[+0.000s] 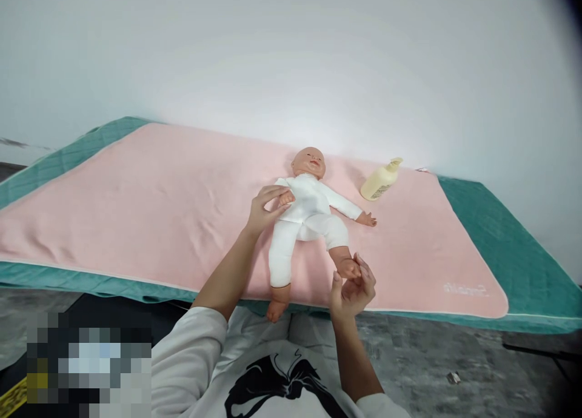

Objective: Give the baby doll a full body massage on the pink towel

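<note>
A baby doll point(311, 197) with a white cloth body lies on its back on a pink blanket point(182, 188), its head toward the wall. My left hand point(265, 211) is at the doll's arm on the left, its fingers and thumb closed about the doll's small hand point(286, 197). Lower down, my right hand point(354, 291) holds the doll's foot point(348, 268) on the right between thumb and fingers. The doll's other foot point(278, 303) hangs over the front edge. To the doll's right a pale yellow pump bottle point(381, 182) stands on the blanket.
The blanket covers much of a green quilted bed top point(504, 236), which sits against a white wall point(291, 60). Below the front edge is a grey floor point(409, 357) with a small scrap point(453, 378) on it. A blurred, pixelated patch fills the lower left.
</note>
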{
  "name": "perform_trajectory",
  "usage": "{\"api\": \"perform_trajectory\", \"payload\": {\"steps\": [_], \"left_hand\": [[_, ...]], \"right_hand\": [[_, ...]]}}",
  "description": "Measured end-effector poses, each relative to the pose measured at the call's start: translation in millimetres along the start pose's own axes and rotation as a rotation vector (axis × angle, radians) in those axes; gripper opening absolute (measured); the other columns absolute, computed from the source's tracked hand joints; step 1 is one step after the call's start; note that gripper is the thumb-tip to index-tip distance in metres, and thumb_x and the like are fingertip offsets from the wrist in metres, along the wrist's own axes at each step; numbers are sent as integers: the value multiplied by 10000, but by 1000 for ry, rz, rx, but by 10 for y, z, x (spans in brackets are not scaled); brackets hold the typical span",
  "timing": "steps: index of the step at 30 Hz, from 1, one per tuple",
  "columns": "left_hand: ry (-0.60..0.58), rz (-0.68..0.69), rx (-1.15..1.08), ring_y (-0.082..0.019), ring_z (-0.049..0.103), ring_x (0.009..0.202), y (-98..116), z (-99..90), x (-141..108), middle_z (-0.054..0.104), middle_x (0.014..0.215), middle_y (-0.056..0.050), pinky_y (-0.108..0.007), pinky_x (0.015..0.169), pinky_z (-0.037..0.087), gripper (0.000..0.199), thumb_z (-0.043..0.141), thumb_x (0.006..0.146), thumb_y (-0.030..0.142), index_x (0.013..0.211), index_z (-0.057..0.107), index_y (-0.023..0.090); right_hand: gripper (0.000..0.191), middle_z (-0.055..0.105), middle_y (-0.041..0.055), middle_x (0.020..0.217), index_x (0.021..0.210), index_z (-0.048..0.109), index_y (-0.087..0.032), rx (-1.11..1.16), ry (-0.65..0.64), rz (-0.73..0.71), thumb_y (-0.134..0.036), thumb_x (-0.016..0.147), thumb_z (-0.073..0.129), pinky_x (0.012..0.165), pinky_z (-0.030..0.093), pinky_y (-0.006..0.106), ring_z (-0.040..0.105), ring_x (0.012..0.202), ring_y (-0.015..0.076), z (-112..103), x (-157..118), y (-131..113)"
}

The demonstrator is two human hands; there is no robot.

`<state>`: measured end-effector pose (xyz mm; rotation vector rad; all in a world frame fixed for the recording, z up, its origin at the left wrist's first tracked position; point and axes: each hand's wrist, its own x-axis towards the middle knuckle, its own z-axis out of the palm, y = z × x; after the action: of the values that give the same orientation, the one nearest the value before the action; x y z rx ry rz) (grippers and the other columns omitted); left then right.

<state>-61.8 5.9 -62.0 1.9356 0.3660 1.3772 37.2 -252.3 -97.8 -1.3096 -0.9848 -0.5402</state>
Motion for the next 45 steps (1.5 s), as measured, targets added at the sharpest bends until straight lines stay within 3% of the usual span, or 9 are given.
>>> {"api": "perform_trajectory", "payload": {"steps": [4,8,14,21,30,35,40,45], "left_hand": [[-105,119,26,-238,632,1092,11,19,25,717,1120,-83,-444,999,486,345,765,785,334,1122,719,277],[-148,104,44,-244,637,1096,21,19,42,724,1103,-86,-445,995,489,344,766,781,371,1108,725,273],[-149,89,34,-244,638,1092,12,11,39,725,1107,-86,-450,996,484,352,769,778,375,1112,726,271],[-128,78,20,-236,632,1100,14,4,29,714,1128,-91,-433,1006,480,350,766,786,333,1123,719,248],[205,-42,85,-212,638,1067,-6,-56,33,715,1112,-74,-380,980,493,306,730,818,326,1106,714,224],[402,-253,-12,-213,639,1095,-48,-113,74,698,1150,-82,-333,933,510,328,638,877,437,1103,709,211],[604,-515,-106,-221,684,1003,-237,-258,121,716,1052,-95,-316,832,536,445,537,900,566,1043,701,178],[668,-757,-210,-193,703,902,-340,-343,132,673,1168,-101,-290,758,549,441,524,900,590,1069,662,207]], "right_hand": [[606,498,121,1297,1375,365,-305,-18,-33,-3,-160,852,634,904,567,553,577,1226,286,139,113,41],[566,486,119,1305,1353,355,-307,1,-55,11,-165,870,613,926,554,561,562,1247,277,257,179,65],[523,493,116,1279,1327,341,-299,16,-64,29,-171,887,593,901,573,493,576,1224,247,351,195,95],[580,535,116,1293,1325,373,-284,54,-65,0,-101,842,638,940,550,546,574,1248,253,292,156,102],[627,546,119,1291,1360,378,-286,86,-43,15,-84,829,645,943,547,551,587,1233,258,173,150,72],[620,544,148,1309,1371,363,-268,45,-47,41,-112,839,642,945,538,579,578,1243,273,70,70,63],[661,547,135,1306,1398,366,-266,10,-66,69,-97,821,641,973,521,580,578,1240,267,-92,-126,69],[655,536,134,1329,1385,415,-270,-39,-115,72,-61,807,641,966,536,574,573,1248,277,-293,-358,73]]}}
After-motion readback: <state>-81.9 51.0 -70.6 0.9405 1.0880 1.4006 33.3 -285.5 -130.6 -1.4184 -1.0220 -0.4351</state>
